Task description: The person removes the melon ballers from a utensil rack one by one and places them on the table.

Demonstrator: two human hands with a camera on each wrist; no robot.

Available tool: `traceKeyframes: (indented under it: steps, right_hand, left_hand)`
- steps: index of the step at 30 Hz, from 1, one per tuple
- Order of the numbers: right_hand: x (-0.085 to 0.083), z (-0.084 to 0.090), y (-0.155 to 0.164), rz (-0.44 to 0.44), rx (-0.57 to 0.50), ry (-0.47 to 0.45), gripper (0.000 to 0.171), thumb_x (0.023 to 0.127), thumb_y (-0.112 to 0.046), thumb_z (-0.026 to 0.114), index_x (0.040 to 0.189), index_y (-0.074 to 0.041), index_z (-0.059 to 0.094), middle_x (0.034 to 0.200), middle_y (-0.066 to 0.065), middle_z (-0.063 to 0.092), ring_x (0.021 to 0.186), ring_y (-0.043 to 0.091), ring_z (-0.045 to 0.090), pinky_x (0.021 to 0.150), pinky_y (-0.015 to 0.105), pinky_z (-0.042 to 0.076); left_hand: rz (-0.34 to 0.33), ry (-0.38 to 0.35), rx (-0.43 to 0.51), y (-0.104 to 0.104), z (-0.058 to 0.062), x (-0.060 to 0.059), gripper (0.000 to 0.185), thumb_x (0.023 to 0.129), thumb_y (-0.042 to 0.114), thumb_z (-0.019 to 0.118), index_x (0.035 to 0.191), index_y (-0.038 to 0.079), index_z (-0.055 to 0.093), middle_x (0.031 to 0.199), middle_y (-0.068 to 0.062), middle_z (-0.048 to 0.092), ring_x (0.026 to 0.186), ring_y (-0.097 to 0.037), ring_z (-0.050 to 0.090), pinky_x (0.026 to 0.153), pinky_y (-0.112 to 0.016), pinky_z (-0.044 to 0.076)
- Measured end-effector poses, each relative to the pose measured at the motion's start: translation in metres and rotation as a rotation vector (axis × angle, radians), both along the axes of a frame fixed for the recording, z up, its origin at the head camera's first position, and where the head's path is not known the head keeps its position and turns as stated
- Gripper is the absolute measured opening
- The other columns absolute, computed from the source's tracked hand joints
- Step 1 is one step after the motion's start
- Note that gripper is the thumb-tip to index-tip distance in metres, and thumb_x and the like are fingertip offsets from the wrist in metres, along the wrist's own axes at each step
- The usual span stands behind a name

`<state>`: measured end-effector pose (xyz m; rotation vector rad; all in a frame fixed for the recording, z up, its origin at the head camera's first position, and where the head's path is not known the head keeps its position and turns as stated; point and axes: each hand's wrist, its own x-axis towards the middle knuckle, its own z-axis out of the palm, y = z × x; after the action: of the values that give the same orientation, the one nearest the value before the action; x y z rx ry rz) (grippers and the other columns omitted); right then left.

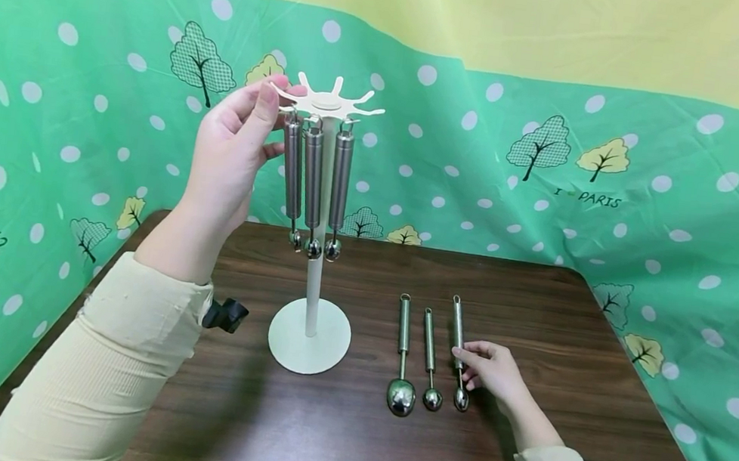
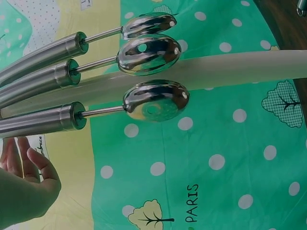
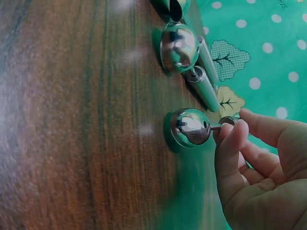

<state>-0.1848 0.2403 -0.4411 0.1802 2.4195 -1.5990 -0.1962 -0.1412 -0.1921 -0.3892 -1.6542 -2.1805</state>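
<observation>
A white utensil stand [image 1: 314, 285] with a ring of hook arms stands on the table. My left hand [image 1: 234, 127] is up at its top, thumb and fingers pinching the end of one hook arm on the left side. Three metal scoops [image 1: 311, 178] hang from the hooks right beside that hand, handles up; the left wrist view shows their rounded heads [image 2: 157, 101]. Lower right, my right hand [image 1: 497, 370] pinches the rightmost of three scoops, a small metal scoop [image 1: 458, 320], near the lower end of its handle. Its shiny head [image 3: 189, 128] shows in the right wrist view.
A large-headed scoop [image 1: 400, 398] and a smaller scoop [image 1: 430, 344] lie side by side to the left of my right hand. The dark wooden table [image 1: 331, 447] ends at a green and yellow dotted curtain [image 1: 460, 157]. The stand's round base [image 1: 307, 356] is left of the scoops.
</observation>
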Motion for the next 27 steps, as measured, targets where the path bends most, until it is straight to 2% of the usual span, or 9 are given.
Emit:
traceKeyframes:
  steps: [12, 22, 27]
  right_hand:
    - [-0.004, -0.009, -0.001, -0.036, 0.018, -0.029, 0.044, 0.095, -0.015, 0.066, 0.121, 0.018, 0.053, 0.073, 0.001, 0.061, 0.056, 0.008, 0.055, 0.050, 0.021, 0.053]
    - [-0.007, -0.012, -0.002, -0.052, 0.056, -0.050, 0.042, 0.094, -0.017, 0.067, 0.117, 0.017, 0.056, 0.069, 0.001, 0.059, 0.054, 0.008, 0.055, 0.050, 0.022, 0.053]
    - [-0.008, -0.011, -0.003, -0.071, 0.096, -0.050, 0.037, 0.093, -0.018, 0.068, 0.111, 0.014, 0.061, 0.063, 0.000, 0.060, 0.049, 0.007, 0.056, 0.049, 0.022, 0.053]
  left_hand:
    - [0.010, 0.010, 0.008, 0.001, -0.001, 0.000, 0.035, 0.101, 0.026, 0.056, 0.130, 0.006, 0.059, 0.115, 0.003, 0.071, 0.108, -0.016, 0.059, 0.080, -0.029, 0.045]
    - [0.037, 0.031, -0.015, 0.001, -0.002, -0.001, 0.028, 0.101, 0.024, 0.056, 0.121, 0.007, 0.067, 0.136, -0.001, 0.056, 0.107, -0.016, 0.059, 0.081, -0.031, 0.044]
    - [0.035, 0.035, -0.012, 0.001, -0.003, -0.001, 0.030, 0.101, 0.024, 0.056, 0.123, 0.006, 0.066, 0.133, -0.001, 0.059, 0.107, -0.017, 0.059, 0.082, -0.031, 0.044]
